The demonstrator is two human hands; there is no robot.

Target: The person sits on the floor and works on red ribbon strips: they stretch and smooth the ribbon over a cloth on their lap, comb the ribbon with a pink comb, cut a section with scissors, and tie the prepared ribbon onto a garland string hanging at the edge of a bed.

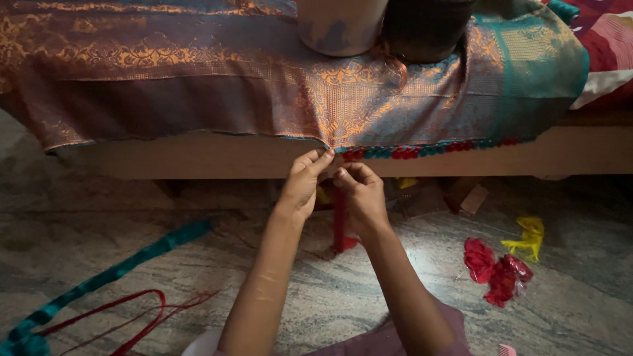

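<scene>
Right now both my hands are up at the hanging edge of the silk cloth (264, 86), a purple-brown fabric woven with gold patterns that drapes over the bed (198, 158) in front of me. My left hand (303, 184) has its thumb and fingertips pinched together on the hem, right where the plain border ends. My right hand (359, 194) sits just beside it, almost touching, with the fingers curled shut around a bundle of red thread (339, 221) that hangs straight down from my grip to the floor (316, 296). From my hands rightward, the hem carries a row of tassels (422, 150), red and teal in turn, running along under the teal part of the cloth. To the left of my hands the hem is bare.

On the stone floor to my right lie a crumpled heap of red thread pieces (498, 270) and, near it, a small yellow scrap (527, 237). To my left a long teal skein (99, 280) runs diagonally towards the lower corner, with loose red strands (142, 316) looped just beside it. On top of the bed, above my hands, stand a pale rounded container (339, 26) and a dark one (425, 26) side by side on the cloth. Under the bed a few dim objects show, too dark for me to tell apart.
</scene>
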